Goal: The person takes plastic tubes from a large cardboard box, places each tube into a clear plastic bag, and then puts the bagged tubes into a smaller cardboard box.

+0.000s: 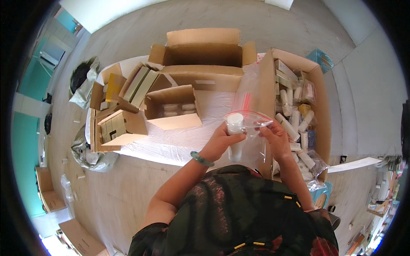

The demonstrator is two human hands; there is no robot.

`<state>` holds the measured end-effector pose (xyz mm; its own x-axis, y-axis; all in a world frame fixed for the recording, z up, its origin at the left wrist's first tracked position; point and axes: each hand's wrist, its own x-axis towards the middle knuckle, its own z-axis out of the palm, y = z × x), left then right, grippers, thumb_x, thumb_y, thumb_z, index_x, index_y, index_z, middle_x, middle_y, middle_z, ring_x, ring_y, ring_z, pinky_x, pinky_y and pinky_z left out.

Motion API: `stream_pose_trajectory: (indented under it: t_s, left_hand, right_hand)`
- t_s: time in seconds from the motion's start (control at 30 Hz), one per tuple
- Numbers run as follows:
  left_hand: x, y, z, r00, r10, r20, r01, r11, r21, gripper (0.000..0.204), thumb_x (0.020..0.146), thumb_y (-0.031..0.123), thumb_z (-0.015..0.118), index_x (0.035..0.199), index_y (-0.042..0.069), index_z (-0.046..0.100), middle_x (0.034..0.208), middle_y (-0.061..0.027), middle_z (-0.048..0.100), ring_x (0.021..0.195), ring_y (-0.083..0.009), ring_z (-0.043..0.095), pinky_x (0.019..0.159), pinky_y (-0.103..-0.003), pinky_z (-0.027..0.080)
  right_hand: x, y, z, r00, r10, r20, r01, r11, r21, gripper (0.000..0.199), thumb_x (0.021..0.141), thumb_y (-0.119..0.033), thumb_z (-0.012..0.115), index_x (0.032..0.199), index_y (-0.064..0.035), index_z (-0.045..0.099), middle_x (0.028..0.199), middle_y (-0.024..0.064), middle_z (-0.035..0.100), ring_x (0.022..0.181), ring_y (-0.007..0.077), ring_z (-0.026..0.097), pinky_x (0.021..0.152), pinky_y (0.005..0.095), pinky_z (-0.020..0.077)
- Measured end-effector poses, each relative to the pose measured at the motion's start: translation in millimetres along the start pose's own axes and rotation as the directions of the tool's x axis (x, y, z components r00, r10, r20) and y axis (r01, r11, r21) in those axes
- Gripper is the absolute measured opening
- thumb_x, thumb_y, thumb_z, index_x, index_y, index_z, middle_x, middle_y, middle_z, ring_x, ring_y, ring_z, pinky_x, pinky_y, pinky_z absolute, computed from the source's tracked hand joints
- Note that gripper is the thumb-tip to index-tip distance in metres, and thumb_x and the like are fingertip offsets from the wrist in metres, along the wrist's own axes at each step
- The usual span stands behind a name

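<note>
A clear zip-lock bag (255, 149) with a red strip along its mouth hangs between my hands. A white cylindrical bottle (235, 152) stands upright, seemingly inside it, its round white top near the bag's mouth. My left hand (220, 143) is closed around the bottle's side, thumb across its front. At the other end of the red strip, my right hand (275, 135) pinches the bag's corner. More flat bags with red strips (242, 101) lie on the white-covered table (171, 149) just beyond.
On my right, a deep cardboard box (324, 128) holds many white bottles and small cartons. An open carton (203, 55) stands at the far side. Smaller boxes (173, 96) with packed goods fill the left. Sacks (92, 153) rest on the floor beside the table.
</note>
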<state>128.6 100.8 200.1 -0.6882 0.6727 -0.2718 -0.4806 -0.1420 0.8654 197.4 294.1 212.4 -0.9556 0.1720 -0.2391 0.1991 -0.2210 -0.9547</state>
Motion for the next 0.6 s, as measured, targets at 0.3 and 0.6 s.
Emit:
stream_pose_trajectory:
  t_s: [0.3, 0.6]
  left_hand:
    - [-3, -5, -8, 0.995, -0.034, 0.096, 0.022, 0.992, 0.124, 0.049, 0.08, 0.006, 0.063, 0.125, 0.005, 0.044, 0.115, -0.0042, 0.055, 0.107, -0.0151, 0.05, 0.094, -0.031, 0.039]
    - [-7, 12, -87, 0.905, 0.421, 0.051, -0.295, 0.54, 0.788, 0.078, 0.064, 0.027, 0.08, 0.128, 0.006, 0.041, 0.122, -0.0169, 0.048, 0.12, -0.0309, 0.04, 0.102, -0.038, 0.032]
  right_hand:
    - [0, 8, 25, 0.996, 0.085, 0.017, -0.083, 0.992, -0.092, 0.02, 0.087, -0.016, 0.058, 0.101, -0.0023, 0.063, 0.096, 0.004, 0.063, 0.094, 0.0123, 0.056, 0.085, 0.0286, 0.0428]
    - [8, 7, 37, 0.995, 0.019, -0.099, -0.013, 0.998, 0.062, 0.017, 0.092, -0.019, 0.052, 0.089, -0.004, 0.06, 0.088, 0.001, 0.06, 0.078, 0.0086, 0.054, 0.069, 0.0223, 0.0425]
